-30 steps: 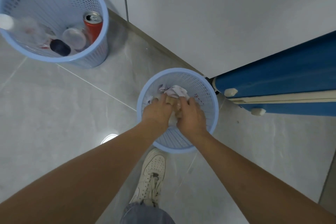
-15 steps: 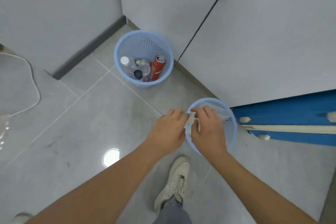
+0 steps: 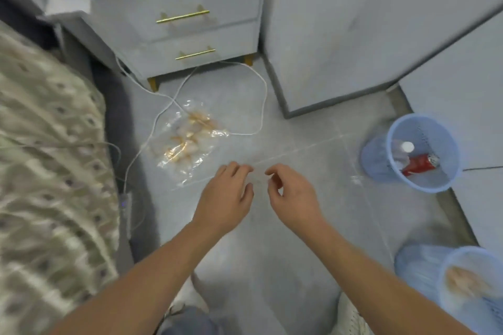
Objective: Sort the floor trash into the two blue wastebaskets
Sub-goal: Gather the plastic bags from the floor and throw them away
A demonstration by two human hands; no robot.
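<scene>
**Both hands empty, reaching toward the plastic bag on the floor**

The left hand (image 3: 226, 198) and the right hand (image 3: 292, 196) are hovering side by side over the grey floor (image 3: 285, 253), each with fingers loosely curled and holding nothing. Just ahead of the left hand, and a little to its left, a clear plastic bag (image 3: 187, 139) is lying crumpled flat on the floor with small orange-brown scraps showing through it; what the scraps are is too blurred to tell. A white cable (image 3: 262, 95) is looping around the bag's far side and seems to be passing under or over one corner, though which is unclear.

Off to the right of the right hand, the far wastebasket (image 3: 424, 182) is holding a red can (image 3: 417, 163) and a clear bottle. Nearer the person and further right, the near wastebasket (image 3: 446, 291) is sitting at the frame edge, its contents blurred.

The bag is probably very light, limp and slippery, likely to crackle and spill if lifted by its open end. Pinching a gathered fold near the middle, or bunching the whole film in one hand, looks safest, while keeping fingers clear of the cable so it is not dragged along
</scene>
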